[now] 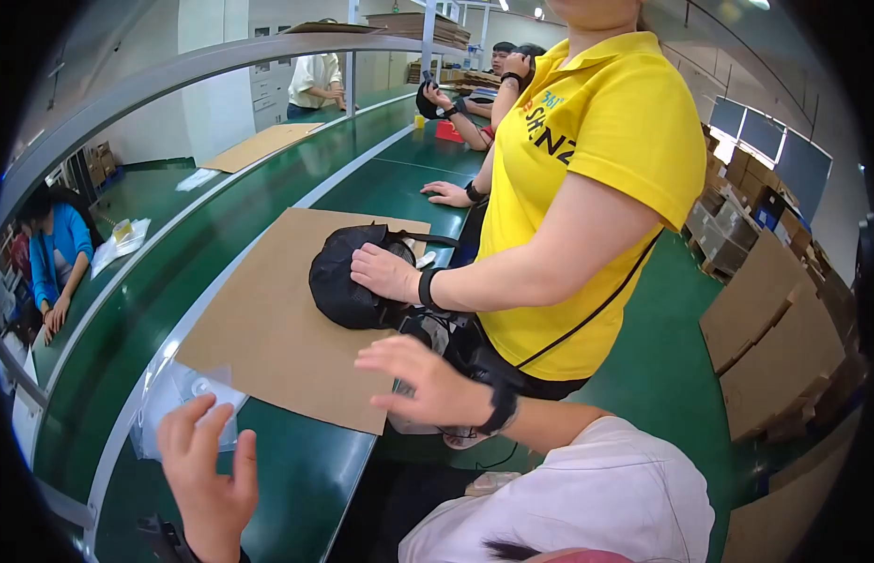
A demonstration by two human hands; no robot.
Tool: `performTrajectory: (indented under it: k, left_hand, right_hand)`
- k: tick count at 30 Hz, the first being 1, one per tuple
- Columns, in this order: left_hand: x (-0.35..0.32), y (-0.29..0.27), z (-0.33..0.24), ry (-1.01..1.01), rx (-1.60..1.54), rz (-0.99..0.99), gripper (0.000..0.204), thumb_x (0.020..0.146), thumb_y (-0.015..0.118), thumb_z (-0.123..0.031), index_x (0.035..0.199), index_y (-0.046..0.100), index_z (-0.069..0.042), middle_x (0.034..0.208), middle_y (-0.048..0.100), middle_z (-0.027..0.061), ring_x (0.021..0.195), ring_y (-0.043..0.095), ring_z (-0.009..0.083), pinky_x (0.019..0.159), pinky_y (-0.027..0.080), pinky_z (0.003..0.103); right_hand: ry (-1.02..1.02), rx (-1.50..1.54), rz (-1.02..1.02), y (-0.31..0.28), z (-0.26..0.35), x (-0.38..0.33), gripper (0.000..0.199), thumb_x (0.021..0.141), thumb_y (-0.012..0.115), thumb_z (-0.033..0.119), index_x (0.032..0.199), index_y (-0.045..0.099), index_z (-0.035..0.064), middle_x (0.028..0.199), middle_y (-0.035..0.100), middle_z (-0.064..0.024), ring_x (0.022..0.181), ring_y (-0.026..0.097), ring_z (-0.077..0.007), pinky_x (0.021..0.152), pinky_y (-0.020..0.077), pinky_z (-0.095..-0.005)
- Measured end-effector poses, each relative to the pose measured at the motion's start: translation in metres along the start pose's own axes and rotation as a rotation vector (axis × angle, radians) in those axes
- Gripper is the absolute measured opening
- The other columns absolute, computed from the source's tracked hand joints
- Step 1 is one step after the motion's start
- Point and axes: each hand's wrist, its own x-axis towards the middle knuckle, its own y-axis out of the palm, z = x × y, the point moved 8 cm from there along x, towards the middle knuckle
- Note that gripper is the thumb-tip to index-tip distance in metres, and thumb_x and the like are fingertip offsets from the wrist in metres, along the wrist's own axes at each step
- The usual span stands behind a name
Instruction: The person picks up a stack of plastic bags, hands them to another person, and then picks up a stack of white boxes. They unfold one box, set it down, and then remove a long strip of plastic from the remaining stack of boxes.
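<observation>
A: What is taken up by the largest part of the view?

B: A long green workbench (296, 188) is seen running away from the camera, and on it a flat brown cardboard sheet (268, 319) is laid, its near corner overhanging the bench edge.

A: And on the sheet?

B: A black rounded fabric cap (338, 281) is rested near the sheet's far right corner. It is pressed down by the hand of a co-worker in a yellow polo shirt (597, 169), who is stood just beside the bench.

A: How are the wearer's own hands held?

B: The right hand (423, 380) is spread open, palm down, fingers extended, and is hovered at the sheet's right edge, near the cap but apart from it; nothing is gripped. The left hand (207, 469) is raised open with fingers splayed, just beside a clear plastic bag (184, 394) lying at the sheet's near left corner; whether the bag is touched cannot be told.
</observation>
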Motion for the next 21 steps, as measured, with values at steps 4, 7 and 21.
performTrajectory:
  k: [4,7,21]
  left_hand:
    - [-0.047,0.038,0.013,-0.01,0.205,0.063,0.026,0.074,0.066,-0.005,0.097,0.057,-0.001,0.107,0.055,0.0178,0.097,0.05,0.0369,0.084,0.039,0.045]
    - [-0.076,0.038,0.048,0.008,0.297,0.092,0.024,0.074,0.065,-0.004,0.096,0.057,0.0,0.105,0.055,0.0175,0.096,0.05,0.0375,0.085,0.039,0.045]
    - [-0.106,0.048,0.085,-0.19,0.069,0.06,0.016,0.078,0.061,-0.001,0.094,0.059,0.002,0.106,0.056,0.0172,0.097,0.052,0.0346,0.085,0.041,0.039]
  right_hand:
    - [-0.072,-0.098,0.073,0.052,-0.018,-0.036,0.049,0.085,0.064,0.029,0.128,0.051,0.0088,0.136,0.045,-0.0155,0.13,0.037,-0.0354,0.105,0.03,-0.0485]
    - [-0.062,-0.13,0.032,0.095,-0.011,-0.026,0.049,0.086,0.061,0.027,0.13,0.05,0.0101,0.141,0.039,-0.0151,0.134,0.031,-0.0353,0.108,0.0211,-0.0533]
    - [-0.03,-0.211,-0.027,0.113,-0.013,-0.022,0.036,0.092,0.05,0.026,0.123,0.058,0.0118,0.138,0.046,-0.0127,0.132,0.036,-0.0339,0.107,0.0227,-0.0479]
